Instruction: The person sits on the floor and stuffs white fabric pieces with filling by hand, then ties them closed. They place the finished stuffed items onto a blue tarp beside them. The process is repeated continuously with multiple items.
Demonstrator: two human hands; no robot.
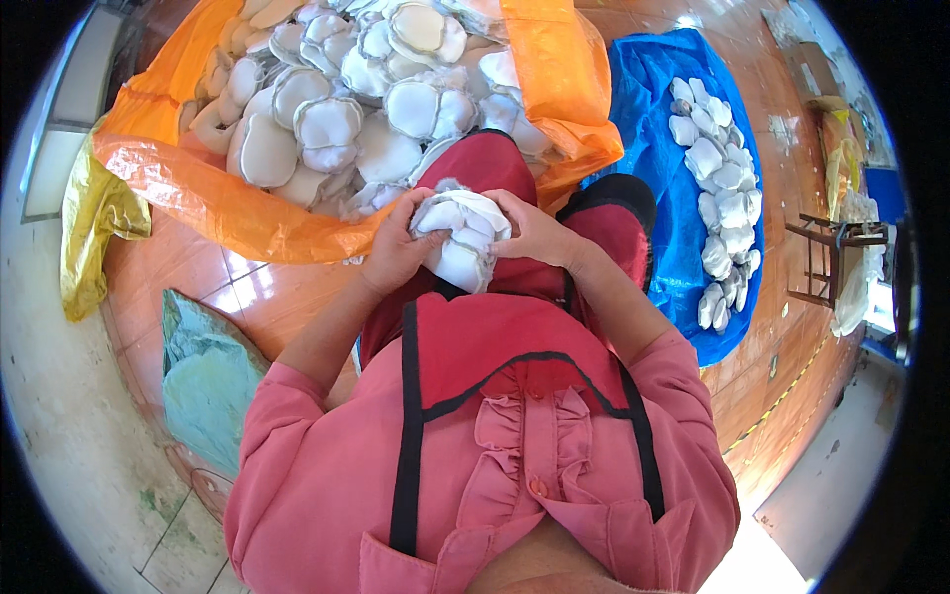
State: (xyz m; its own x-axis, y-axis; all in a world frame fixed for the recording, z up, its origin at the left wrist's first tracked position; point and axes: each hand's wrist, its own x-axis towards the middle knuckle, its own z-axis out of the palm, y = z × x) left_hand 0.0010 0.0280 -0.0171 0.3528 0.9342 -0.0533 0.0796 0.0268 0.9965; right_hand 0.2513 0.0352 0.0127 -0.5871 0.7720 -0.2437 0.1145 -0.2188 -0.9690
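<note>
Above my lap, a white plush piece [461, 238] with rounded lobes and a bit of grey fur at its top is held between both hands. My left hand [401, 246] grips its left side, thumb pressed across the front. On the opposite side, my right hand [534, 236] has its fingers closed at the piece's upper right edge. Just beyond my hands lies a large heap of similar white padded pieces [332, 124], inside an opened orange sack [297, 233]. The fingers behind the held piece are partly hidden.
To the right, a blue sheet [643, 109] bears a row of smaller white pieces [732, 208]. A yellow sack [89, 233] and a green sack [203, 371] lie at the left. A wooden stool [826, 247] stands far right on the tiled floor [148, 277].
</note>
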